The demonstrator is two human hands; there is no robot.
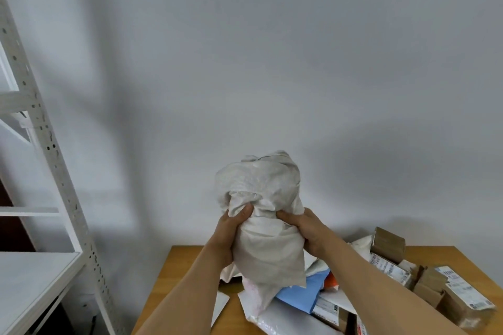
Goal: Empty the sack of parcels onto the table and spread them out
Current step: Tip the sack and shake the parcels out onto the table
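A crumpled white woven sack [265, 212] is held up above the wooden table [179, 266]. My left hand [231, 231] grips its left side and my right hand [307, 231] grips its right side, both with fingers bunched into the cloth. Under the sack lie parcels: a blue mailer [304, 292], white poly mailers [285, 318] and, to the right, several brown cardboard boxes [446, 296] with printed labels. The sack's lower end hangs down onto the pile and hides part of it.
A white metal shelving rack [51, 155] stands at the left, with a shelf board [32, 280] at about table height. A plain white wall is behind the table. Bare wood shows at the table's left part.
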